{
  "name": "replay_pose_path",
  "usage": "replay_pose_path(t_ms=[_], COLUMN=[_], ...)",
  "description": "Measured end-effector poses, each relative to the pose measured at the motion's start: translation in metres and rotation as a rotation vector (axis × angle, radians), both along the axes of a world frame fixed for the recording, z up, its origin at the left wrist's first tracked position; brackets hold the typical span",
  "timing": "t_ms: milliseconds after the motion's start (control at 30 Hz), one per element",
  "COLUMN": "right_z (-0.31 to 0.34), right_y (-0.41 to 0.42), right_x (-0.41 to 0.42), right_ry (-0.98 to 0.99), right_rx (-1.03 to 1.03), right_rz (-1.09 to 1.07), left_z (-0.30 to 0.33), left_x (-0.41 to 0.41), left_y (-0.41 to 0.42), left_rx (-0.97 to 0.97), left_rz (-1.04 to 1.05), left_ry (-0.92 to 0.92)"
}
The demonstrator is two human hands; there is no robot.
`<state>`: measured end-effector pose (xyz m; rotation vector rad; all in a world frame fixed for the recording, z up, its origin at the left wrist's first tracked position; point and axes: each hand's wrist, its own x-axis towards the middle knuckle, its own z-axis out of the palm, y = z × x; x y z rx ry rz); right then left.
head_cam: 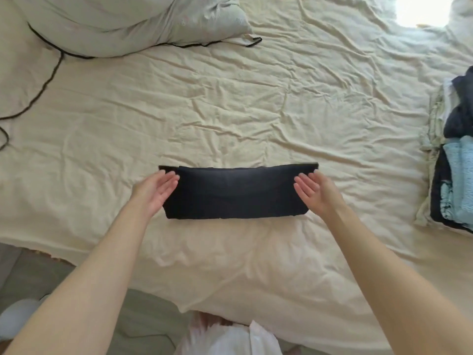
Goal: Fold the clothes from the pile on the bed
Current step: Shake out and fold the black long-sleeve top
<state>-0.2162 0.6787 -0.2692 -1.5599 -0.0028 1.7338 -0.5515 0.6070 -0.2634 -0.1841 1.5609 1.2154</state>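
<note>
1. A bed [230, 103] covered by a creased cream sheet fills nearly the whole head view.
2. A pale pillow [122, 21] lies at the far left corner, with a thin dark cord [48, 78] running out from under it across the sheet.
3. A pile of clothes [453, 162], in dark navy and light blue, sits at the bed's right edge, well apart from the hands.
4. A dark garment [235, 193], folded into 1 long band, lies flat in the middle of the bed, directly ahead of the person.
5. The left hand [156, 193] is at the band's left end, palm turned inward, fingers straight and together, gripping nothing.
6. The right hand [316, 192] mirrors it at the right end, fingers straight, palm inward, holding nothing.
7. Whether either palm touches the cloth cannot be told.
</note>
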Motion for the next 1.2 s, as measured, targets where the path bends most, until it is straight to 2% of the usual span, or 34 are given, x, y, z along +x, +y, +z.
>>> replay_pose_path(t_ms=[67, 167, 300, 367, 433, 533, 633, 833, 900, 933, 1000, 1067, 1133, 1200], right_z=[-0.01, -0.028, -0.06, -0.08, -0.095, -0.114, -0.135, -0.165, -0.158, -0.151, -0.131, -0.107, -0.087, -0.081], right_y=[0.004, -0.013, -0.034, -0.038, -0.038, -0.033, -0.024, -0.02, -0.017, -0.013, -0.007, -0.005, -0.004, -0.002], right_x=[-0.009, -0.027, -0.047, -0.059, -0.075, -0.099, -0.121, -0.132, -0.13, -0.129, -0.122, -0.105, -0.075, -0.039], right_ry=[-0.165, -0.59, -1.045, -1.255, -1.371, -1.436, -1.481, -1.406, -1.271, -1.136, -0.774, -0.425, -0.19, -0.028], right_rx=[0.003, -0.006, 0.269, 0.459, 0.632, 0.863, 0.955, 0.749, 0.736, 0.709, 0.573, 0.363, 0.197, 0.137], right_rz=[0.152, 0.551, 1.086, 1.329, 1.48, 1.545, 1.583, 1.817, 1.813, 1.758, 1.468, 1.03, 0.684, 0.433], left_z=[-0.004, -0.022, -0.059, -0.078, -0.093, -0.111, -0.123, -0.125, -0.113, -0.105, -0.084, -0.063, -0.049, -0.044], left_x=[0.0, 0.006, 0.006, 0.007, 0.011, 0.013, 0.015, 0.023, 0.031, 0.036, 0.051, 0.074, 0.107, 0.149], left_y=[0.004, -0.012, -0.04, -0.048, -0.047, -0.038, -0.028, -0.016, -0.01, -0.006, 0.006, 0.023, 0.04, 0.054], left_rx=[0.002, -0.148, -0.403, -0.484, -0.478, -0.359, -0.22, -0.215, -0.225, -0.211, -0.15, -0.058, 0.06, 0.243], left_rz=[-0.082, -0.238, -0.306, -0.295, -0.247, -0.064, 0.095, 0.283, 0.303, 0.283, 0.177, -0.006, -0.228, -0.48], left_ry=[0.098, 0.211, 0.324, 0.23, 0.073, -0.123, -0.217, -0.079, 0.048, 0.136, 0.337, 0.583, 0.848, 0.994])
